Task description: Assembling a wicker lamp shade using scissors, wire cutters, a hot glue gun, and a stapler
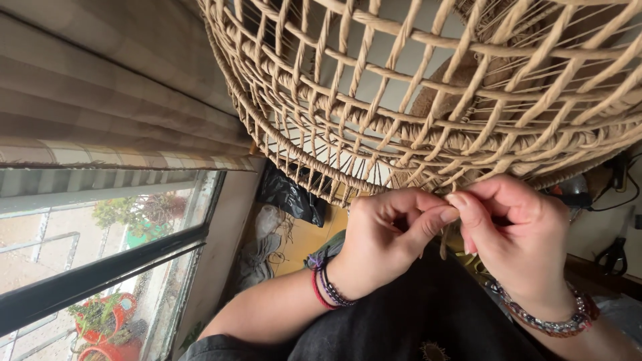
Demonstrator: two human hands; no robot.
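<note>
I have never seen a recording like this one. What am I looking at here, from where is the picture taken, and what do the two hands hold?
There is no machine here. A person works with two bare hands, and the one picture comes from a camera worn on the head, looking down, so the scene appears tilted.

The large thing at the top is an open woven basket frame made of tan cord. The left hand and the right hand meet just under its lower rim, and together they pinch a strand of the same cord between thumbs and fingertips. Both wrists wear bracelets.

There is no table. Below the hands is the person's dark clothing. At the left are a striped curtain and a window, with red flower pots outside. A black bag lies behind the basket.
</note>
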